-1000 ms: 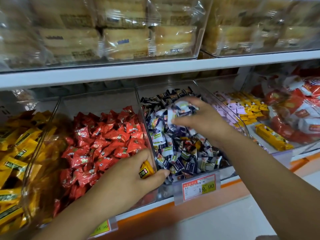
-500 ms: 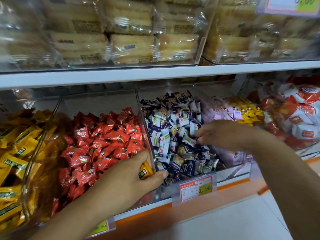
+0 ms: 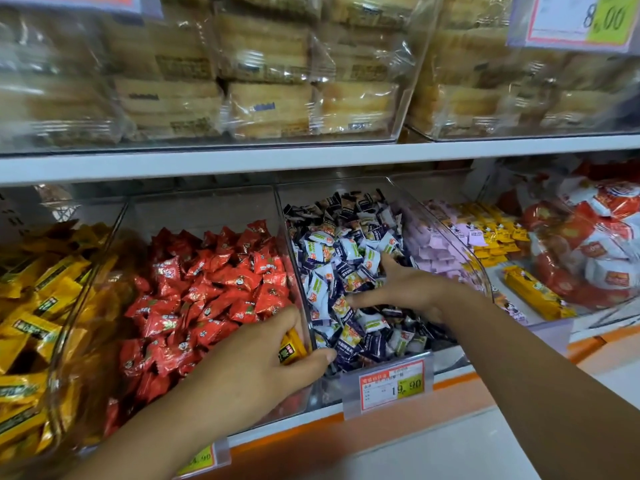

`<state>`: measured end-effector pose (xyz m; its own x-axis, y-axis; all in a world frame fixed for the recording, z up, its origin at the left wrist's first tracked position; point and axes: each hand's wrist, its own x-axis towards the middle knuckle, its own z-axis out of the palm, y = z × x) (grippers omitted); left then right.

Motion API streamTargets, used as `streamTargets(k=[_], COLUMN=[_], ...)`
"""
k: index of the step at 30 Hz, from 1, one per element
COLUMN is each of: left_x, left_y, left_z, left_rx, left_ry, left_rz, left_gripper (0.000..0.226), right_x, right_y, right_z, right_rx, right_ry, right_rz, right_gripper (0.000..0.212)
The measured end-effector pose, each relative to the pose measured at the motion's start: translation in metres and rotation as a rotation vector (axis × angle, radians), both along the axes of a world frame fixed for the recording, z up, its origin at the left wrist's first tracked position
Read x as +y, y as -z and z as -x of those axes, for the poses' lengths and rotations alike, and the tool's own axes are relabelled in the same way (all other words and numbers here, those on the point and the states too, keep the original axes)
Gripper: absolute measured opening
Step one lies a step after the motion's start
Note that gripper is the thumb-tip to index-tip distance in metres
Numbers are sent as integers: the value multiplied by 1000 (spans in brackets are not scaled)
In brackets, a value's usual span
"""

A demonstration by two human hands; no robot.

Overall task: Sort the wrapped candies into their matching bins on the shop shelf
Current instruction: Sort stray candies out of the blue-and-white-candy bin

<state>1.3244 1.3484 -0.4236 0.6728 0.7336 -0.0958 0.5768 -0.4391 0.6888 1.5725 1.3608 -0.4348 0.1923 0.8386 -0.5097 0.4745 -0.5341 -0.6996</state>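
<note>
Clear bins line the lower shelf. My left hand (image 3: 256, 368) grips a yellow wrapped candy (image 3: 291, 348) at the front of the red-candy bin (image 3: 214, 296), against the divider wall. My right hand (image 3: 405, 289) lies inside the bin of purple-and-white candies (image 3: 346, 258), fingers spread and pushed among the wrappers; whether it holds one is hidden. A bin of yellow candies (image 3: 38, 306) stands at the far left.
To the right are a bin of pink and yellow packets (image 3: 485, 237) and red-and-white snack bags (image 3: 588, 258). A price tag (image 3: 391, 382) hangs on the purple bin's front. Wrapped cakes (image 3: 270, 71) fill the upper shelf above a white shelf edge (image 3: 311, 161).
My right hand dropped from above the purple-and-white pile down into it, releasing the candies it held, and now digs among them. My left hand stays put with the yellow candy.
</note>
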Motion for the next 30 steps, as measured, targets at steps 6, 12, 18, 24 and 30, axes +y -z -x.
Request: streamTargets(k=[6, 12, 18, 24, 30], left_x=[0, 0, -2, 2, 5], left_y=[0, 2, -2, 2, 8], left_z=[-1, -1, -2, 0, 3], left_rx=[2, 16, 10, 8, 43], left_ry=[-2, -15, -12, -12, 0], left_rz=[11, -3, 20, 16, -5], left_gripper=[38, 45, 40, 46, 56], right_x=[-1, -4, -7, -9, -17], right_y=[1, 1, -1, -5, -58], right_z=[1, 3, 8, 1, 2], right_rx=[113, 204, 152, 175, 138], right_ry=[16, 34, -19, 90, 216], right_rz=[-6, -25, -65, -158, -334], right_gripper=[125, 128, 128, 89, 80])
